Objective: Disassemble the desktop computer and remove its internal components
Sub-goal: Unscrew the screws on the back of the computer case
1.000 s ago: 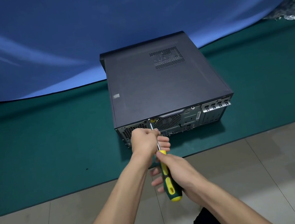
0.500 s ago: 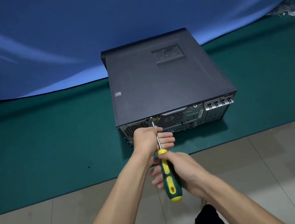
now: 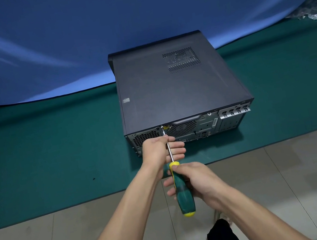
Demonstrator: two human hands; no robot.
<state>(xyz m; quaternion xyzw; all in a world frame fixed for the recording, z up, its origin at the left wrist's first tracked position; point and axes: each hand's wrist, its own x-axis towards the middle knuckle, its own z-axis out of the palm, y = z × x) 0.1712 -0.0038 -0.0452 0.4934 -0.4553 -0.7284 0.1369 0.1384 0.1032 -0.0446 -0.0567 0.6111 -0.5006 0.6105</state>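
Head view shows the desktop computer (image 3: 176, 82) lying flat on its side on the green-matted counter (image 3: 44, 161), its rear panel (image 3: 184, 129) facing the person and its long axis running from that panel away toward the blue backdrop (image 3: 73, 29), swung slightly rightward. Against the rear panel's top edge, toward its left end, the screwdriver (image 3: 179, 179) has its tip set on what I take to be a cover screw, too small to make out. The right hand (image 3: 195, 179) wraps the green and yellow handle; the left hand (image 3: 158, 150) pinches the bare shaft just short of the rear panel, steadying it. The shaft meets the panel at a slant rather than square on, so the likely trouble is the tip camming out and chewing the screw head, or skidding into the fan grille just right of it. A loosened screw could also drop off the counter's edge, which lies close below the rear panel.
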